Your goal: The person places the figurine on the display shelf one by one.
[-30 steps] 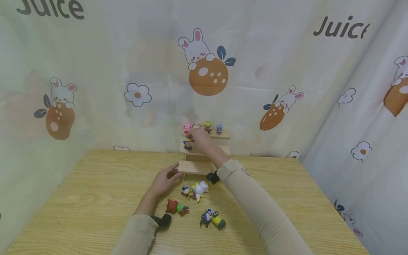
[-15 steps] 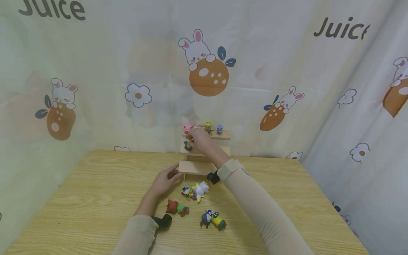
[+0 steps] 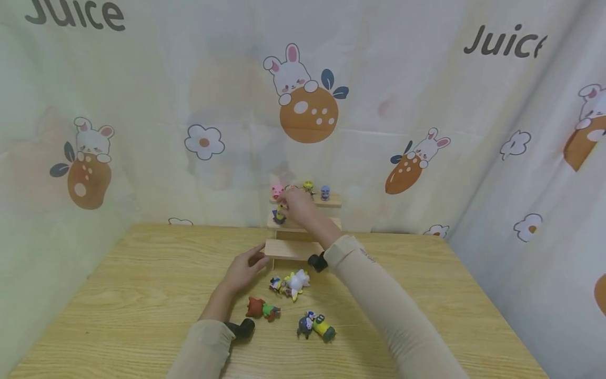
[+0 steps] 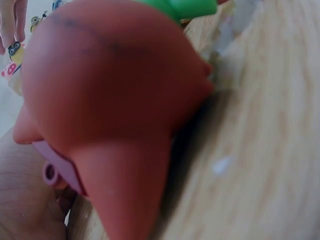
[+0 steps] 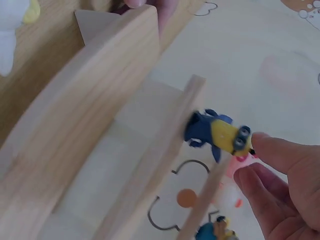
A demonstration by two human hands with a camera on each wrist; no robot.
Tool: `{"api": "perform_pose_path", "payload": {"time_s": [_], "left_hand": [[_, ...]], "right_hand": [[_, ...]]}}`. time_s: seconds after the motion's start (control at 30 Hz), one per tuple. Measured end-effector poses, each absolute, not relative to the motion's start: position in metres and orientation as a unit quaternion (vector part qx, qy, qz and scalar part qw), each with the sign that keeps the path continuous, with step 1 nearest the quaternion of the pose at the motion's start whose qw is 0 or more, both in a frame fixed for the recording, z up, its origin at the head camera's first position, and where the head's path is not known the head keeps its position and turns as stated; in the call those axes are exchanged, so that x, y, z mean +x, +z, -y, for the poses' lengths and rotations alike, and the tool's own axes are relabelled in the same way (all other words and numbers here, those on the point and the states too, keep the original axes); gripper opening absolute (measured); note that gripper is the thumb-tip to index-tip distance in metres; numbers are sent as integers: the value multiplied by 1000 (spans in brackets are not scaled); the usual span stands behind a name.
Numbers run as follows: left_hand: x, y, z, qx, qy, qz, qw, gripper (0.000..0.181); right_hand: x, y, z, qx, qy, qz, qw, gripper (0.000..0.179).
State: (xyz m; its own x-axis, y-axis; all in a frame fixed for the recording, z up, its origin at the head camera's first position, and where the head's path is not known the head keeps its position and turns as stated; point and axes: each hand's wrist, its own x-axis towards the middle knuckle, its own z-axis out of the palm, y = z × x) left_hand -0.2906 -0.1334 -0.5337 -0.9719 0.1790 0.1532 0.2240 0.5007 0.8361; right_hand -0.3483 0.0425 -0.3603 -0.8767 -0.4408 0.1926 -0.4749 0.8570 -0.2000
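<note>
A three-step wooden display stand (image 3: 290, 248) is at the back of the table. On its middle step, at the left end, a yellow and dark blue minion figure (image 5: 225, 134) stands upright. My right hand (image 3: 299, 208) reaches over the step and holds the figure by the top of its head, thumb and forefinger at it. With fingers at the left end of the lowest step, my left hand (image 3: 240, 271) grips the board's edge. A red-headed toy figure in green (image 4: 110, 85) fills much of the left wrist view, close to the left wrist.
Along the top step stand a pink pig figure (image 3: 276, 192), a yellow-green figure (image 3: 308, 188) and a blue figure (image 3: 325, 192). A white toy figure (image 3: 298, 282) lies before the stand among smaller ones. Nearer lies a yellow and green figure (image 3: 324, 329) beside a dark one.
The head view shifts very slightly. Both hands stay in place, the right at the minion figure and the left at the stand; the figures on the table have not moved.
</note>
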Motion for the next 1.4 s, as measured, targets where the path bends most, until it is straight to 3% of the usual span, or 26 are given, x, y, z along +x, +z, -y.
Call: {"api": "perform_pose_path", "payload": {"time_s": [0.27,0.7,0.97,1.4], "left_hand": [[-291,-533,132,-117,-482,868,26,58],[-291,-523,134,-126,-486,864,36,56],[-292,-534,133,-125,-491,862,30,57],[-287,-531,131,-120,-490,863,32,55]], "right_hand": [[-324,-362,-71,246,140,951,127,22],[-253,-425,-111,291,158,944,17,30],[-246,-462,-118,312,169,935,7,34],[-252,-478,-122,317,164,934,8,35]]}}
